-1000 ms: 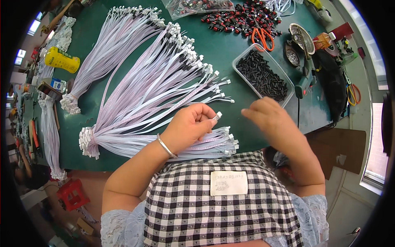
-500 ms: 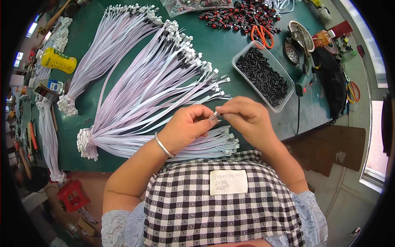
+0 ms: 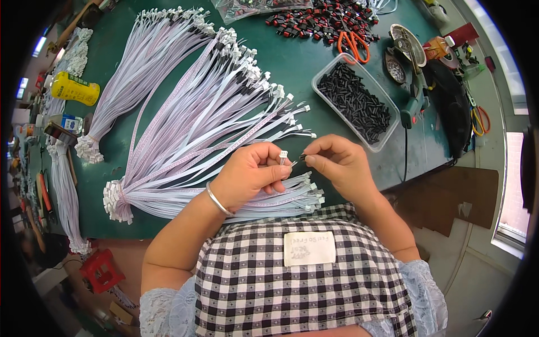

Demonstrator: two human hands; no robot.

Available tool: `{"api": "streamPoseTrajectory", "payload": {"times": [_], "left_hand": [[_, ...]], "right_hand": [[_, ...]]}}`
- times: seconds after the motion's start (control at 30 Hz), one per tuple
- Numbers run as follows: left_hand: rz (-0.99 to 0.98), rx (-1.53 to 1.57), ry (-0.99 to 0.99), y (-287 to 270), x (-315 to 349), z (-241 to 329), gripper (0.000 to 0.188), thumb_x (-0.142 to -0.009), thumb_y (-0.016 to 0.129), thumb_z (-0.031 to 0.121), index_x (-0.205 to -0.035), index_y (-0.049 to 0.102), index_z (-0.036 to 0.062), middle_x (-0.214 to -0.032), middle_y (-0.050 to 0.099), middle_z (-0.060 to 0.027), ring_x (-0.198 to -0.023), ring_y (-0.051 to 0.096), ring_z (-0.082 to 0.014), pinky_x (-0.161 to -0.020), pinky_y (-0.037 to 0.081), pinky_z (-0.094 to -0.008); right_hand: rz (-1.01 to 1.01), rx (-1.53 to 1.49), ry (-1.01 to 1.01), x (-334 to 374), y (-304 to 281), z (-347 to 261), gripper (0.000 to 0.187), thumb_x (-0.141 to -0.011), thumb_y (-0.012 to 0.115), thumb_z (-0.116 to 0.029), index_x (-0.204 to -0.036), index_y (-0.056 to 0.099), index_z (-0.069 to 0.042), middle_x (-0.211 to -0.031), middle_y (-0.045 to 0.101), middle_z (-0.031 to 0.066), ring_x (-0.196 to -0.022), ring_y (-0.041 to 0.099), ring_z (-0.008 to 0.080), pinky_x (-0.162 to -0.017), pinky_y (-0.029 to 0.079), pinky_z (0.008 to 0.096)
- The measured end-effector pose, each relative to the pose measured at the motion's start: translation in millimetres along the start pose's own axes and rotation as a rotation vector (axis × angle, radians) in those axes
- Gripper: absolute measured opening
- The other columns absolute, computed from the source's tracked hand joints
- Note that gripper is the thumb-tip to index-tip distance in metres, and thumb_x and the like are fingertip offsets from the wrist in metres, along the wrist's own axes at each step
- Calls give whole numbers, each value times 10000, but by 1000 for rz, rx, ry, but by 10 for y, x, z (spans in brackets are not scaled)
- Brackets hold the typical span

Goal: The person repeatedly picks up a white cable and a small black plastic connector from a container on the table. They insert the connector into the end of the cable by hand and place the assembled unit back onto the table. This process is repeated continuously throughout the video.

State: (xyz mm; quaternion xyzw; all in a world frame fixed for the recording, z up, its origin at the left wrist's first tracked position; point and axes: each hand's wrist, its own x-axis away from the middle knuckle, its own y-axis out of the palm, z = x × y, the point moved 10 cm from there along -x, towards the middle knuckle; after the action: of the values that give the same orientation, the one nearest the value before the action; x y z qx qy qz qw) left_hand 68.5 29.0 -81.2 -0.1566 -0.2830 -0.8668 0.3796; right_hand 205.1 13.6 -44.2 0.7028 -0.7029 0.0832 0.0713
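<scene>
My left hand (image 3: pixel 250 173) is closed in a pinch on a thin wire cable with a white plug connector (image 3: pixel 283 154) standing up above the thumb. Bare-looking wire ends stick out past its fingertips toward my other hand. A short way to the right, my right hand (image 3: pixel 342 165) pinches a small black tube piece (image 3: pixel 303 158) between thumb and fingertips, apart from the wire ends. Under and beyond my left hand fans a large bundle of white flat cables (image 3: pixel 191 118), tied at the left, with white connectors at the spread ends. Its near strands (image 3: pixel 252 205) pass below my wrist.
Past my right hand stands a clear plastic box (image 3: pixel 394 124) of short black tubes. Behind it lie orange-handled scissors (image 3: pixel 353 46) and a heap of red-and-black parts (image 3: pixel 317 25). A green-handled tool (image 3: pixel 415 109) with a cord, another cable bundle (image 3: pixel 149 70) and a yellow bottle (image 3: pixel 74 89) are around.
My hands have drawn apart slightly. The white connector now stands upright above my left thumb, and the black tube piece shows in my right fingertips.
</scene>
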Motion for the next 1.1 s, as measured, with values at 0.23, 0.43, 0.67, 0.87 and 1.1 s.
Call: {"api": "streamPoseTrajectory", "payload": {"times": [0.23, 0.43, 0.67, 0.87, 1.1], "left_hand": [[4, 10, -11, 5, 1, -6, 111, -850, 651, 89, -930, 591, 41, -792, 619, -32, -609, 595, -78, -536, 469, -177], [11, -9, -19, 4, 8, -3, 112, -852, 651, 101, -928, 593, 43, -791, 615, -26, -613, 594, -75, -538, 462, -176], [7, -24, -14, 9, 6, 2, 125, -850, 654, 113, -938, 596, 45, -795, 614, -23, -611, 590, -77, -541, 458, -180], [2, -24, -15, 14, 7, 2, 131, -850, 654, 117, -942, 597, 42, -794, 613, -21, -614, 587, -74, -542, 456, -179], [7, -34, -18, 13, 11, 2, 134, -852, 649, 114, -944, 597, 32, -800, 616, -22, -613, 582, -70, -546, 458, -179]], "right_hand": [[-13, 76, -21, 4, 24, -44, 91, -821, 665, -28, -904, 636, -5, -803, 625, 7, -684, 563, 52, -590, 448, 199], [-31, 127, -80, 5, 46, -88, 87, -806, 668, -19, -888, 643, -4, -808, 635, 22, -700, 572, 63, -595, 455, 216], [-42, 192, -139, -13, 46, -116, 90, -796, 667, -13, -884, 653, -10, -827, 644, 46, -701, 597, 100, -609, 467, 230], [-50, 235, -185, 0, 50, -153, 97, -787, 664, -13, -884, 653, -12, -839, 653, 62, -739, 617, 138, -649, 480, 260], [-83, 339, -302, 10, 115, -259, 100, -783, 653, 0, -882, 648, -14, -839, 651, 65, -770, 627, 165, -680, 488, 264]]}}
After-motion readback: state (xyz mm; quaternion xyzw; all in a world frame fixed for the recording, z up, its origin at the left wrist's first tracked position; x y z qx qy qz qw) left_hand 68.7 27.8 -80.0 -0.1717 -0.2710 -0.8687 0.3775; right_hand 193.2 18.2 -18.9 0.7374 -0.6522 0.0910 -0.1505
